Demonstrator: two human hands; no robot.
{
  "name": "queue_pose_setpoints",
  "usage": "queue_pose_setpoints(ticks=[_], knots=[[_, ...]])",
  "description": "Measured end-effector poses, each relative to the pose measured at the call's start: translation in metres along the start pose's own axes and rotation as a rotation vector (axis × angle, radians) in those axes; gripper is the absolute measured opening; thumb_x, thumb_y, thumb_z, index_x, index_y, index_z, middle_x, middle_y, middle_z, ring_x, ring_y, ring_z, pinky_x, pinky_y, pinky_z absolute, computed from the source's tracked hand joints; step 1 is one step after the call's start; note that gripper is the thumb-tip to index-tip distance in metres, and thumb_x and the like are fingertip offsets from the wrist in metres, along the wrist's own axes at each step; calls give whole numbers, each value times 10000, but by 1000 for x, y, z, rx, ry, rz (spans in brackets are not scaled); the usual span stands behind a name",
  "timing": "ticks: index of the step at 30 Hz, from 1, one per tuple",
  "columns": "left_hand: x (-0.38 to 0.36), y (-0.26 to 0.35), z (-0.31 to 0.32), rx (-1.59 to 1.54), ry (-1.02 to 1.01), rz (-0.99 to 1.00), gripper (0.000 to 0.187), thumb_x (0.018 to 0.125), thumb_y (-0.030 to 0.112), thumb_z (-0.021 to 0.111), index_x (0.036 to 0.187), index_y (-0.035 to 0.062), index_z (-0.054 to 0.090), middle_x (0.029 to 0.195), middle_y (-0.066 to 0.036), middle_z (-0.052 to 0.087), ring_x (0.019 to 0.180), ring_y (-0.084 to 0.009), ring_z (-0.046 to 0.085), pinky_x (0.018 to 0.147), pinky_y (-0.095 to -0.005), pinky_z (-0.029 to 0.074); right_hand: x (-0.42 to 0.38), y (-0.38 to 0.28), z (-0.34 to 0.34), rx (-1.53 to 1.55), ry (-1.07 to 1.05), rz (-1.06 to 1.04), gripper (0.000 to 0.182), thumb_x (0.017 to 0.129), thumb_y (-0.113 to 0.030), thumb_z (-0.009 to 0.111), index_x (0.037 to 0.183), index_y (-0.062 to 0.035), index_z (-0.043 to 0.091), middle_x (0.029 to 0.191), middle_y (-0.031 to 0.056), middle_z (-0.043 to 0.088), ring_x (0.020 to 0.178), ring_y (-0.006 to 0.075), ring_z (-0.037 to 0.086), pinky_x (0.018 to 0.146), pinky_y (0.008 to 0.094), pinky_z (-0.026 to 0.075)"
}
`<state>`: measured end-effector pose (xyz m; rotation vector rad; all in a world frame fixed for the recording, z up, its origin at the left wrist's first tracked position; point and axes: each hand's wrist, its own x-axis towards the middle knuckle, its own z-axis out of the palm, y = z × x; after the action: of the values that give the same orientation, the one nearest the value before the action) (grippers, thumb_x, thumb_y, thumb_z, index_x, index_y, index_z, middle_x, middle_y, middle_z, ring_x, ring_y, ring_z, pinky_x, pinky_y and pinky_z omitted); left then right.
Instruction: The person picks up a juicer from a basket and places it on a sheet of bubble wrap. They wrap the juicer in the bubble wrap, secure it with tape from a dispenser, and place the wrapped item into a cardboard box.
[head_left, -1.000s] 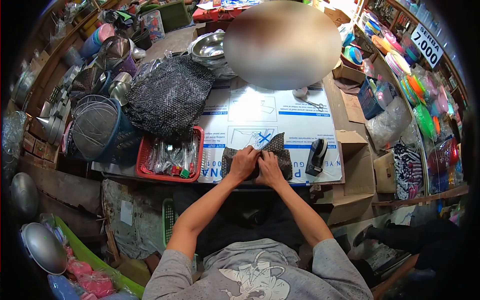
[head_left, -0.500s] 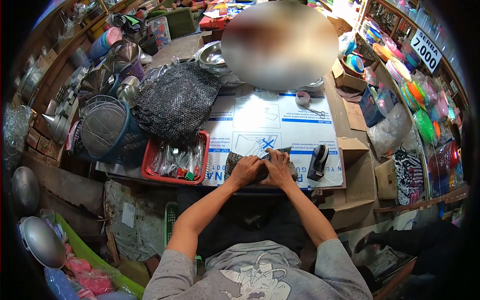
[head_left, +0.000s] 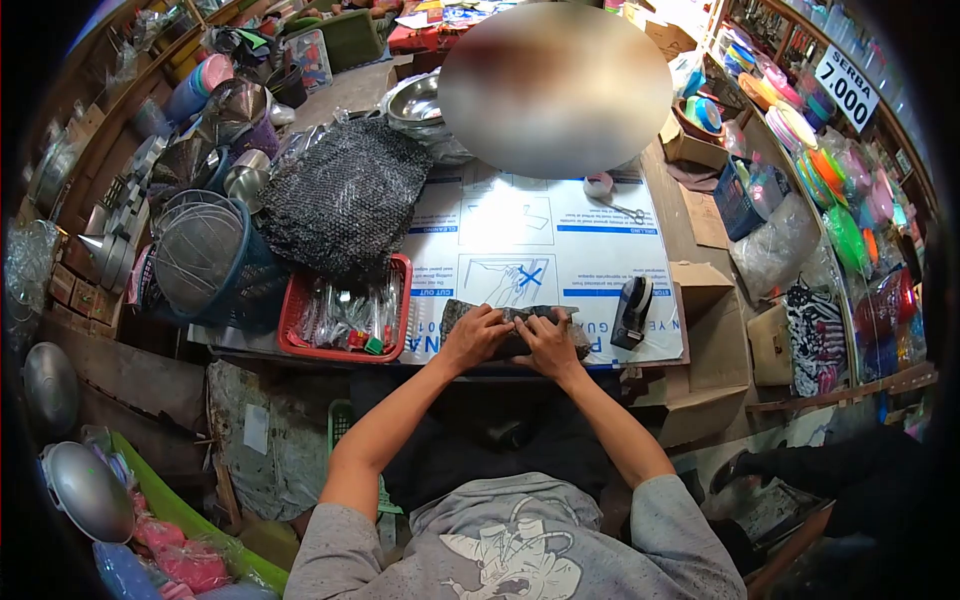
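Observation:
Both hands hold a dark, bubble-wrapped bundle (head_left: pixel 459 312) at the front edge of the table. My left hand (head_left: pixel 478 338) presses on the bundle's left part, its fingers curled over the top. Close beside it, my right hand (head_left: pixel 548 340) grips the right part, with the thumbs almost meeting in the middle. What is inside the wrap cannot be seen. A black tape dispenser (head_left: pixel 632 314) stands to the right of the hands. To the left is a red basket (head_left: pixel 291 318) of small packaged items.
A large heap of black bubble wrap (head_left: pixel 345 195) lies behind the basket. Scissors (head_left: pixel 622 208) and a tape roll (head_left: pixel 598 185) lie further back. An open cardboard box (head_left: pixel 705 375) adjoins the table's right side. A person's dark-clothed leg (head_left: pixel 820 475) is at lower right.
My fingers have closed in on the bundle, and the right hand's raised fingers have come down onto it. The bundle looks flatter and more folded. The view has shifted slightly.

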<state>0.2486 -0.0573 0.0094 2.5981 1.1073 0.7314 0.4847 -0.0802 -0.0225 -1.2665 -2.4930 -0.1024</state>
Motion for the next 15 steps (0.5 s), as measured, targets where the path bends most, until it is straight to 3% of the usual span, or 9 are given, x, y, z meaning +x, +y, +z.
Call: queue_pose_setpoints(ticks=[3,6,9,13,15], knots=[[-6,-5,3,11,109,136,291,914,141,800,1193,61,790,1097,-99,696,1131,-309,695,993,-429,578,1,0,1,-14,-27,-29,907,680,-574,944,1400,-73,711,1115,64,679,1136,195,665,1276,564,275],[-14,2,-3,-97,77,87,316,898,132,839,1205,63,802,1151,-132,732,1212,-335,701,1020,-437,588,2,5,-2,265,12,-62,872,709,-419,975,1397,27,678,1240,193,638,1264,343,643,1203,469,461],[-23,-1,-6,-144,77,29,350,891,108,848,1235,69,797,1174,-141,728,1212,-347,700,1017,-444,590,2,1,-2,351,-34,-50,837,749,-359,965,1415,45,657,1304,231,602,1305,402,622,1145,429,518],[-28,-9,-4,-234,79,-39,314,894,69,836,1206,43,811,1127,-133,739,1206,-331,705,1007,-419,591,6,-5,-4,343,-3,-61,801,783,-356,946,1417,37,656,1361,241,596,1332,396,613,1148,445,515],[-27,-11,-1,-255,79,-44,321,889,45,830,1210,46,811,1119,-129,742,1205,-332,706,1006,-418,592,6,-8,-8,410,-89,13,790,794,-320,942,1439,28,646,1388,238,619,1304,396,633,1143,451,522]])
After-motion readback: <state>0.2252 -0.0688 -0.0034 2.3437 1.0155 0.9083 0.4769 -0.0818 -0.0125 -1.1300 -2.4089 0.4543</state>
